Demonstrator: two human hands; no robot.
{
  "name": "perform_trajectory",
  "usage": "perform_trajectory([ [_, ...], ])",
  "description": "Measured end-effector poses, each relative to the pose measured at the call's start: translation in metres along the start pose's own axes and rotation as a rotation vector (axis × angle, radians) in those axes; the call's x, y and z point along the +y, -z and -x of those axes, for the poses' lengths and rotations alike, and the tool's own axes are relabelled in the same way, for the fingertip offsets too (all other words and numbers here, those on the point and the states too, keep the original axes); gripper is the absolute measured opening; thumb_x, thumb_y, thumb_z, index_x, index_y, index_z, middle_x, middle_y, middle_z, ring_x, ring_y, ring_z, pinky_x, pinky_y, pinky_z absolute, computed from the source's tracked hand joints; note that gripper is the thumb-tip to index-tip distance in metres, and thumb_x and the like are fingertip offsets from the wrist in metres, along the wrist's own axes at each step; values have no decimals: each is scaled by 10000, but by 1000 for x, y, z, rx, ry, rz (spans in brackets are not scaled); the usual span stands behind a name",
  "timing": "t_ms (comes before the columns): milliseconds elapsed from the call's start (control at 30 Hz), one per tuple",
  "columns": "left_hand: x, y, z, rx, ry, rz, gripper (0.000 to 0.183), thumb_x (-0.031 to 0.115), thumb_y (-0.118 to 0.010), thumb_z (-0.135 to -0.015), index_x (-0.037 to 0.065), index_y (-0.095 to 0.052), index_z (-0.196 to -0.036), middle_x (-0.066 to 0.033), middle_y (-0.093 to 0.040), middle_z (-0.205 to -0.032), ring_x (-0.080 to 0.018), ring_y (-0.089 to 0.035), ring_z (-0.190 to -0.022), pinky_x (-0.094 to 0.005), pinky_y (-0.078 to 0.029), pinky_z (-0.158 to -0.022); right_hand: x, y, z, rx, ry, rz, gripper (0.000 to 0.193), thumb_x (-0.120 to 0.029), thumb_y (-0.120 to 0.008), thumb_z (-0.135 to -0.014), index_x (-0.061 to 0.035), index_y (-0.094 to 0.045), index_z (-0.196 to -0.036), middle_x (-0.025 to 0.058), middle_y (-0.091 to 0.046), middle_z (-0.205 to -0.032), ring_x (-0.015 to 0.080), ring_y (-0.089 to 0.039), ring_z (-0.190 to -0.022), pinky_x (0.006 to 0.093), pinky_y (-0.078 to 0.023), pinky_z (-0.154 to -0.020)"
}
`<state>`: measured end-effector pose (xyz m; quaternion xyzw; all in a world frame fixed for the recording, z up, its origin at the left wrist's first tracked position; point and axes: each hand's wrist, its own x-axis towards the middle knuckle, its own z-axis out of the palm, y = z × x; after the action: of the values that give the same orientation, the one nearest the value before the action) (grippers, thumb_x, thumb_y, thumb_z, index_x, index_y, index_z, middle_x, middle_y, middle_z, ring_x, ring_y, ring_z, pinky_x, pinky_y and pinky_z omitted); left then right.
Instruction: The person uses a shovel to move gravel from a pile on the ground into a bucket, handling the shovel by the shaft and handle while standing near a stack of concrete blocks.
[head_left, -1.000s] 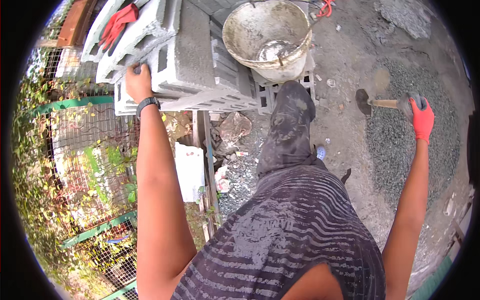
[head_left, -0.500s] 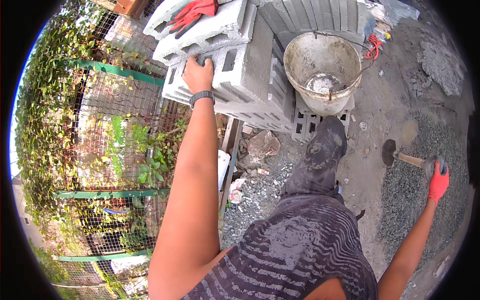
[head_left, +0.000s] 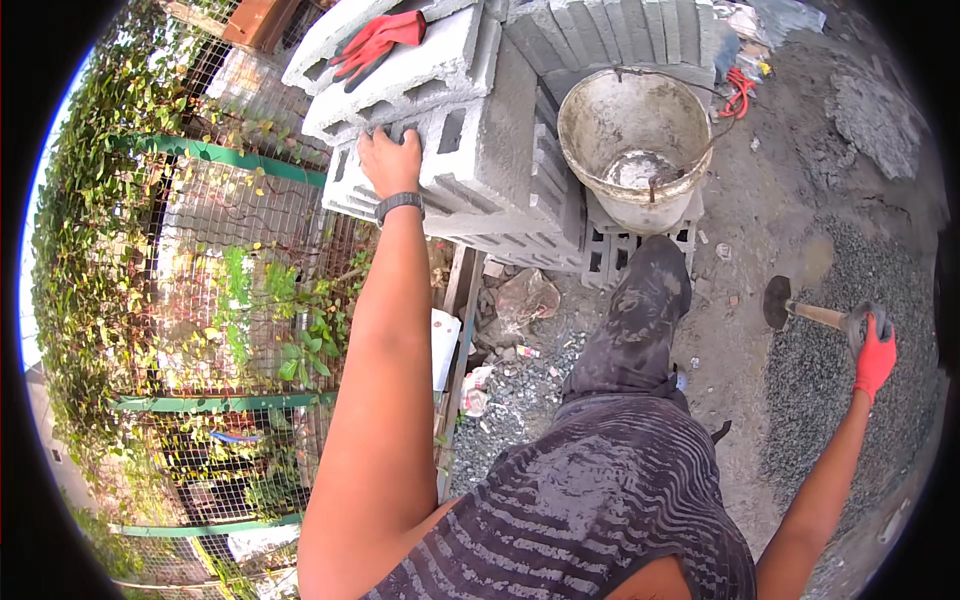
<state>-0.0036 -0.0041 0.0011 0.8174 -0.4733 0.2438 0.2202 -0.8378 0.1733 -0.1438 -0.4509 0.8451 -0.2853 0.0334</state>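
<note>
My bare left hand (head_left: 392, 162), with a dark watch at its wrist, rests on the upper side of a grey hollow concrete block (head_left: 490, 150) in a stack. Its fingers curl down at the block's openings, and their tips are partly hidden. On the block behind lies a red and dark work glove (head_left: 385, 45). Out to the right, my right hand (head_left: 874, 352) wears a matching glove and is closed round the end of a hammer's wooden handle. The hammer (head_left: 815, 314) points left, its dark, heavy head hanging over the ground.
A worn, cement-stained bucket (head_left: 645, 207) stands on blocks beside the stack, just ahead of my leg. More blocks (head_left: 610, 35) stand behind it. Dark gravel (head_left: 840, 400) spreads at the right. A wire fence (head_left: 220, 270) with climbing plants runs along the left.
The whole view has shifted slightly. My left hand stays at the same block, and my right hand still holds the hammer out to the right.
</note>
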Motion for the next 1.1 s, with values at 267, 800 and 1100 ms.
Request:
perform_trajectory([
  [267, -2, 2, 0, -18, -15, 52, 581, 388, -601, -806, 17, -605, -1252, -271, -445, -1409, -360, -392, -1346, -474, -297, -1108, -3, -2, 4, 27, -22, 42, 564, -436, -659, -862, 1, -615, -1216, 210, -639, -1192, 347, -610, -1112, 399, -460, -938],
  [800, 4, 11, 0, -50, 14, 118, 485, 348, -627, -779, 19, -595, -1134, -182, -567, -1232, -334, -495, -1210, -470, -356, -1027, -3, 4, 5, 3, -51, 24, 545, -448, -636, -870, -20, -618, -1207, 201, -647, -1166, 353, -611, -1083, 408, -456, -916],
  [1100, 2, 9, 0, -1, -7, 96, 484, 338, -628, -777, 2, -589, -1123, -176, -575, -1206, -338, -510, -1184, -466, -374, -1006, 0, 2, 4, 60, -41, 28, 529, -450, -641, -865, -33, -633, -1191, 185, -657, -1150, 336, -621, -1060, 399, -457, -905],
])
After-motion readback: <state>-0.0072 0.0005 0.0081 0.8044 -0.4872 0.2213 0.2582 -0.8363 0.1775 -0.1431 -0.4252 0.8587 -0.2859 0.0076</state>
